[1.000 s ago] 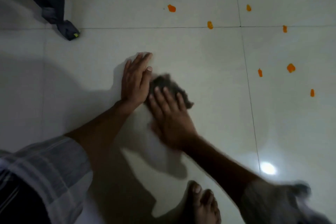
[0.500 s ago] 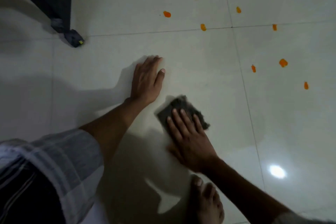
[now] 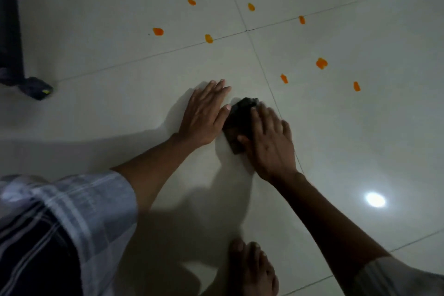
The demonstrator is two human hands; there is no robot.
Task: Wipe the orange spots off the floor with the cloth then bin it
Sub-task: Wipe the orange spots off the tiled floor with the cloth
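Note:
A dark cloth [image 3: 241, 118] lies flat on the pale tiled floor [image 3: 120, 115]. My right hand [image 3: 270, 144] presses down on it with the fingers spread over its right half. My left hand [image 3: 204, 115] rests flat on the floor just left of the cloth, its thumb touching the cloth's edge. Several orange spots dot the tiles beyond the hands, such as one spot [image 3: 284, 78] nearest the cloth, a bigger spot [image 3: 321, 63] to its right and another spot [image 3: 158, 31] at the far left. No bin is in view.
A dark furniture leg with a foot [image 3: 38, 87] stands at the far left. My bare foot [image 3: 252, 269] is planted on the floor at the bottom middle. A bright light reflection [image 3: 374, 199] shows on the tile at the right.
My right hand has slid the cloth forward, back up against my left thumb. The left hand stayed flat on the floor. The view has swung to the left and tilted.

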